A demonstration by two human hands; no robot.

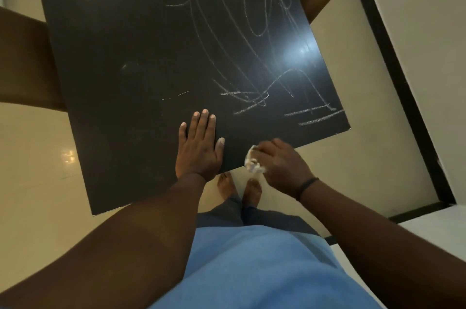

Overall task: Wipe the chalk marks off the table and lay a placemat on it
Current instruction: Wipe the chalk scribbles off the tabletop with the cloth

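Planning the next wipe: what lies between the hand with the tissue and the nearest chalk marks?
In the head view, only bare black table lies between the right hand, which grips the tissue, and the nearest chalk marks.

left hand [199,150] flat on the black square tabletop [141,61] near its front edge, right hand [280,165] gripping a crumpled white tissue wad [253,163] just off that edge, white chalk scribbles [254,39] all over the table's right half, bare feet on pale tile floor [42,172]

White chalk marks [264,39] scribble across the black table [121,56]; the floor [37,157] is cream, the shirt [252,271] blue.
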